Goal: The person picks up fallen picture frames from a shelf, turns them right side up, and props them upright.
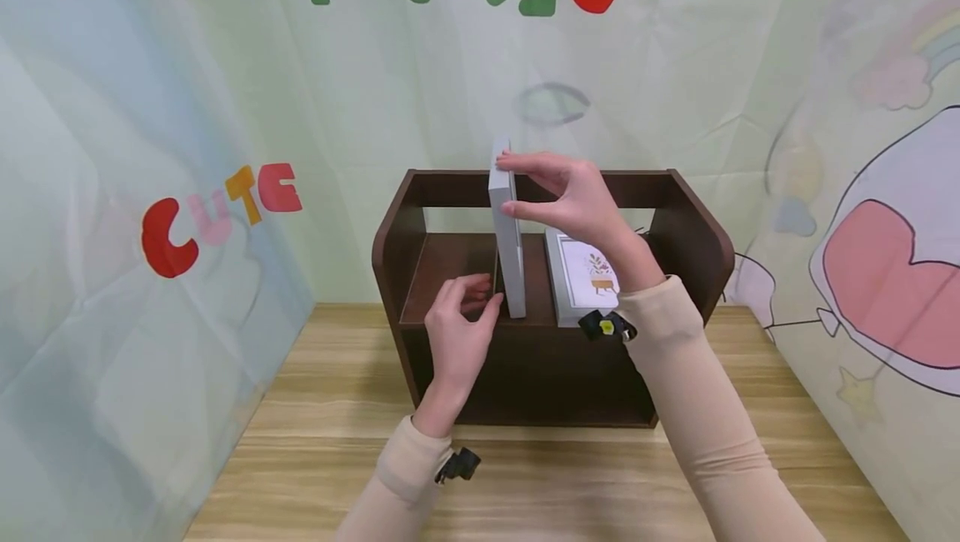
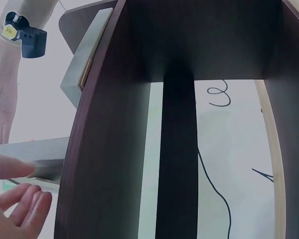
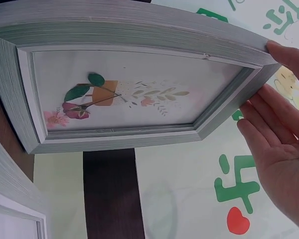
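Observation:
A grey picture frame point(image 1: 508, 233) stands upright on the shelf's upper board, its narrow edge facing me. At its top my right hand point(image 1: 573, 196) holds the frame, thumb on one edge and fingers by the upper corner. The right wrist view shows the pressed rose and plant print inside this frame point(image 3: 119, 142). Low on the frame's left side is my left hand point(image 1: 461, 329), fingers loosely bent, with a gap between thumb and fingers point(image 2: 32, 211). Whether the left thumb touches the frame I cannot tell. A second grey picture frame point(image 1: 562, 283) lies flat to the right.
The dark brown shelf point(image 1: 551, 375) stands on a wood-grain table point(image 1: 337, 409), its raised side panels on both sides of my hands. A printed cloth backdrop point(image 1: 360, 108) hangs behind and on both sides. In the left wrist view, a thin black cable point(image 2: 215, 186) shows behind the shelf.

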### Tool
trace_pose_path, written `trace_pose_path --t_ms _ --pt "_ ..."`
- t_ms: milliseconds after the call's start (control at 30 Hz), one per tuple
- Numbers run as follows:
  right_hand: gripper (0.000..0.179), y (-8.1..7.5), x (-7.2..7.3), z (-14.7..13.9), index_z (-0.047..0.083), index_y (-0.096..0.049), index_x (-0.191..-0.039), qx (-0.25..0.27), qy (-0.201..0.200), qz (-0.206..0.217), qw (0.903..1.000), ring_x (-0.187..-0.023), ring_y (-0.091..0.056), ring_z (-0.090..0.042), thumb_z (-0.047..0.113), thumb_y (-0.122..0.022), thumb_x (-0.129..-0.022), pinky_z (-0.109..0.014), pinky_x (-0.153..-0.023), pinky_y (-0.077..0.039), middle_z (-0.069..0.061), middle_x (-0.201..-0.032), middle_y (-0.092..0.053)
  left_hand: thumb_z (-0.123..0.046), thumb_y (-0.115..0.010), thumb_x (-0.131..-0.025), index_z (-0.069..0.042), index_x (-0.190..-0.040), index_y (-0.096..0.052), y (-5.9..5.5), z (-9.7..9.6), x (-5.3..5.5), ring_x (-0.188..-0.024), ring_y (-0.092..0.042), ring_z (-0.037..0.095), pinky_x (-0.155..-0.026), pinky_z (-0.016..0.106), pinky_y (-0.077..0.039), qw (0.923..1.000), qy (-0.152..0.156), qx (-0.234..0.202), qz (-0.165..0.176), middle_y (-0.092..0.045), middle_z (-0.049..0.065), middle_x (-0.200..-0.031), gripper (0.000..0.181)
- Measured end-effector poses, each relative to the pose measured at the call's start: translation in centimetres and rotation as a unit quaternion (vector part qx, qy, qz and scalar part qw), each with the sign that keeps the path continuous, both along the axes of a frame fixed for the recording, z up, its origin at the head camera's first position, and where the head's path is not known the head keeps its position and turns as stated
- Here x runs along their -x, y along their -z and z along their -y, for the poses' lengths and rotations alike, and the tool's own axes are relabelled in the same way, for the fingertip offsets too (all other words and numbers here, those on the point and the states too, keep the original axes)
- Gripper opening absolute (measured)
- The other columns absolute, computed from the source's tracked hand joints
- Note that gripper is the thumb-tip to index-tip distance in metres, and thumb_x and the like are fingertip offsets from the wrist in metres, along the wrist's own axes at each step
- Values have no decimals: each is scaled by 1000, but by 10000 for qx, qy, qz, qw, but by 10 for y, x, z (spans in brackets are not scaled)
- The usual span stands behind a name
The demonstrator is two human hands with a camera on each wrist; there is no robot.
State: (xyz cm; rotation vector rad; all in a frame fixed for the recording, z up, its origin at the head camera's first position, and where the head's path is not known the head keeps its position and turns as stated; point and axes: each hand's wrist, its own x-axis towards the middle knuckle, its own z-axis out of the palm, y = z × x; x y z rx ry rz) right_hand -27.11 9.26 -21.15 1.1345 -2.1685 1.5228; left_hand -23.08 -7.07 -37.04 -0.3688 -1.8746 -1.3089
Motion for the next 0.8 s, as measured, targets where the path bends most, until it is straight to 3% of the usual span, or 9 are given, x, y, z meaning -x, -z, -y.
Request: trace_pose_path --t_ms 367,800 --pt "46 1 2 0 -3 -62 -121 51 -48 36 10000 -127 -51 -15 1 -75 -78 -26 -109 -37 -15 -129 -60 -6 -73 -79 -7 -99 -69 0 -1 7 -85 -66 16 -76 27 -57 9980 -107 274 558 -66 6 -91 20" --pt "46 2 2 -1 -4 -61 -122 79 -106 26 9999 -128 -50 -17 1 -74 -78 -26 -109 -36 -16 -129 -59 -3 -72 -79 -4 -94 -71 -2 3 9 -81 -68 17 -73 29 -58 9986 -199 258 407 -68 6 -88 15"
